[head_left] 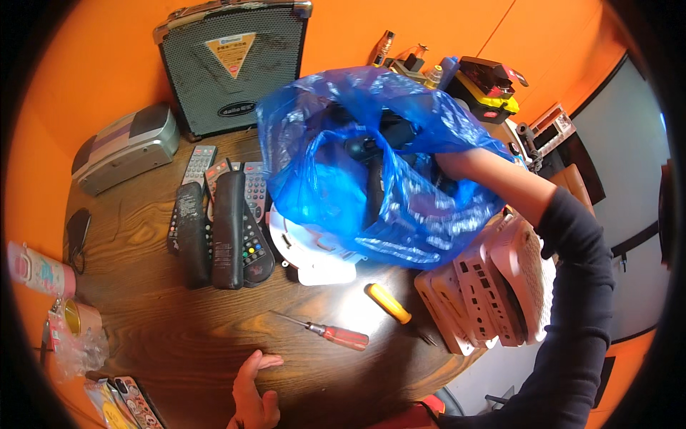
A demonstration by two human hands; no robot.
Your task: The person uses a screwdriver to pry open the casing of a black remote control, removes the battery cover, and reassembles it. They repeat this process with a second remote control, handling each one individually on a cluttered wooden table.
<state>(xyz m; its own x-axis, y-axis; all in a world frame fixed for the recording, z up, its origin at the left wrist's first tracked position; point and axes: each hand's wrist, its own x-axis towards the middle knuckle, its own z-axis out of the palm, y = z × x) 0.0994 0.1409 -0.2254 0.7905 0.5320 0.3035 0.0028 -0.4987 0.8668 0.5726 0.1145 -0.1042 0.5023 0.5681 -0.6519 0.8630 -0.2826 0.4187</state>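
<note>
A large blue plastic bag (pixel 321 182) stands open on the wooden table, with dark objects inside. My right hand (pixel 457 166) reaches into it from the right; its fingers are hidden by the bag and its contents. Over the table's near edge, my left hand (pixel 254 393) holds nothing, thumb and fingers apart. Beyond it lie a screwdriver with a red handle (pixel 344 337) and another with a yellow handle (pixel 388 303). Partly under the bag rests a white round plastic part (pixel 321 266).
Several remote controls (pixel 229 229) lie left of the bag. A speaker (pixel 232 68) and a silver-grey device (pixel 128 146) stand behind. White router-like boxes (pixel 486 286) are lined up at the right edge. A pink cup (pixel 44 272) and tape roll (pixel 80 317) sit far left.
</note>
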